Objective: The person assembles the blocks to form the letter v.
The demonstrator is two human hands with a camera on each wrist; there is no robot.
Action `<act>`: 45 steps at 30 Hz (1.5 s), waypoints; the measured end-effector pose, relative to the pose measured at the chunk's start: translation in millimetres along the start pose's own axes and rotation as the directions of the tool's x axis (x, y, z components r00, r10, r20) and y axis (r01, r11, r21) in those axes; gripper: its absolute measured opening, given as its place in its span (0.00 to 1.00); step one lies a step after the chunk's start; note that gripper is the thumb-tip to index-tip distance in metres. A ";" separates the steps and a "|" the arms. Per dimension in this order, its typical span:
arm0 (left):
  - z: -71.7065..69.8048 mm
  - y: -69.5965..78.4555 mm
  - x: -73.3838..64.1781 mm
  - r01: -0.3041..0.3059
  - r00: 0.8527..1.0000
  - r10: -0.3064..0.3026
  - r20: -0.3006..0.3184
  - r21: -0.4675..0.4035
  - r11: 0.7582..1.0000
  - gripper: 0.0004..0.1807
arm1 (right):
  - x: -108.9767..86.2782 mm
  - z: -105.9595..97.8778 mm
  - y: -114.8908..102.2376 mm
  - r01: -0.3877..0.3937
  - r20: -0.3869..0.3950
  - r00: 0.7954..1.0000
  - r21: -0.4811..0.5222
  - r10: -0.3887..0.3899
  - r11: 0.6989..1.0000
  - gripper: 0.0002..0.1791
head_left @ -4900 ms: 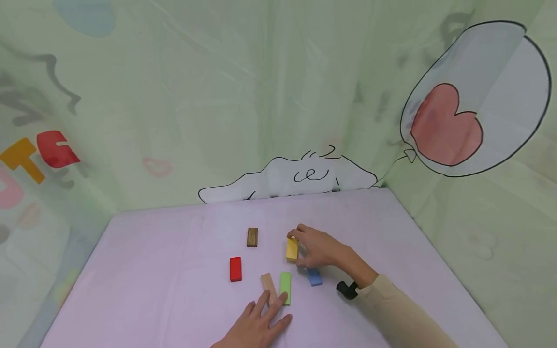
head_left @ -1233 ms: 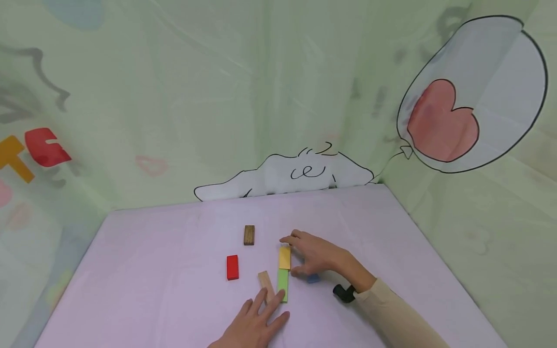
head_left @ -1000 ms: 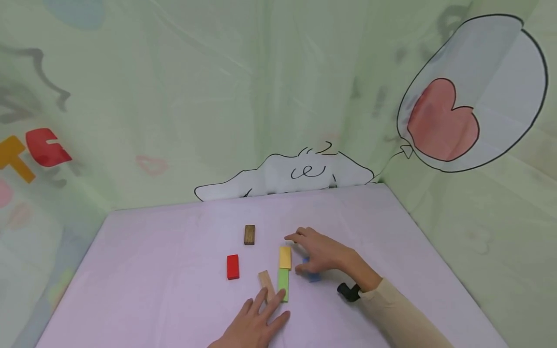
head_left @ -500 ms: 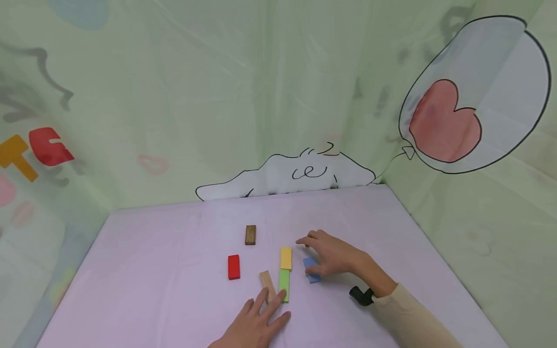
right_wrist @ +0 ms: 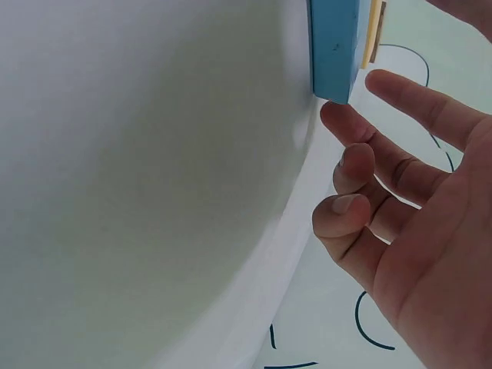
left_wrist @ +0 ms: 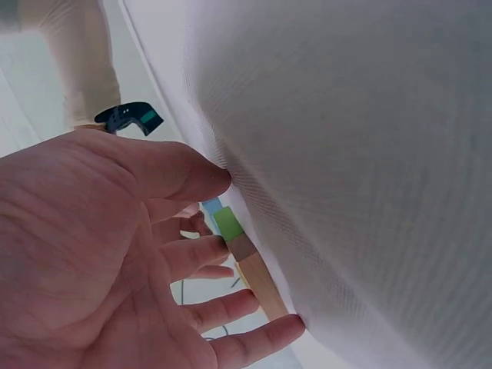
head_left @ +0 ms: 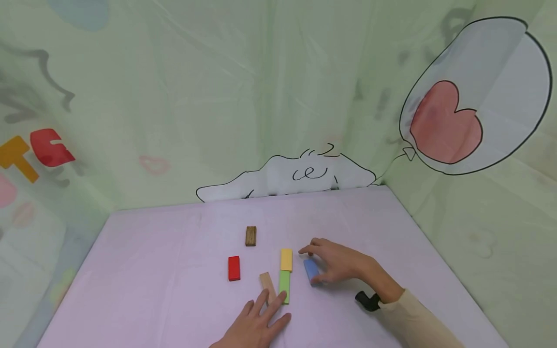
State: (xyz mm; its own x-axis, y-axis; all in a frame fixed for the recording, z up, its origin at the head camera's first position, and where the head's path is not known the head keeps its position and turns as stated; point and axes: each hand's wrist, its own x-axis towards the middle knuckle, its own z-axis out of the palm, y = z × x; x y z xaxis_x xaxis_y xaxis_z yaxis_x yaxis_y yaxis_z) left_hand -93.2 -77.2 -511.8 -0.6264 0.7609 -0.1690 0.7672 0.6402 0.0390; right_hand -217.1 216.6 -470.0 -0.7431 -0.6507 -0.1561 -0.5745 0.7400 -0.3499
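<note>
My left hand (head_left: 254, 323) lies with its fingers spread, fingertips at the near ends of a light green block (head_left: 284, 286) and a slanted pale wooden block (head_left: 267, 282). A yellow block (head_left: 286, 260) stands end to end with the green one. Over a blue block (head_left: 310, 269) on the right is my right hand (head_left: 341, 263), thumb by its near end and fingers reaching past its far end. In the right wrist view a fingertip sits right at the end of the blue block (right_wrist: 334, 50), while the index finger stands apart from it. Two other fingers are bent inward.
A red block (head_left: 234, 268) lies left of the wooden one, and a dark brown block (head_left: 251, 236) lies farther back. The pale cloth-covered table (head_left: 143, 270) meets a printed curtain (head_left: 187, 106) at its back and sides. My right wrist wears a black band (head_left: 367, 301).
The right hand has let go of the yellow block, which now touches the green block's far end, and has shifted right and nearer to the blue block. My left hand stays put.
</note>
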 end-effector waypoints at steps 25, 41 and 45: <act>-10.0 -11.7 0.5 -0.084 0.996 0.085 0.015 -0.048 0.995 0.44 | -9.9 5.2 0.2 -0.021 0.035 0.999 0.054 0.019 0.998 0.39; -10.2 -14.6 -0.5 -0.119 0.992 0.119 -0.041 0.012 0.993 0.35 | -12.5 3.5 0.3 -0.020 0.047 0.999 0.064 0.017 0.998 0.38; -9.3 -15.4 0.2 -0.115 0.989 0.117 -0.086 0.032 0.993 0.29 | -13.6 3.9 0.9 -0.010 0.039 0.999 0.064 0.008 0.998 0.38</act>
State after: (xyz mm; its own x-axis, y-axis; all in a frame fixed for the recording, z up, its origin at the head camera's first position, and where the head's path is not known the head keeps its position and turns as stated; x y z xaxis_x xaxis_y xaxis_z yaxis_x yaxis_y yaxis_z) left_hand -106.5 -85.9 -503.2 -0.5419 0.8368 -0.0775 0.8380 0.5451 0.0265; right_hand -206.2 225.4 -471.7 -0.7338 -0.6509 -0.1944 -0.5436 0.7343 -0.4067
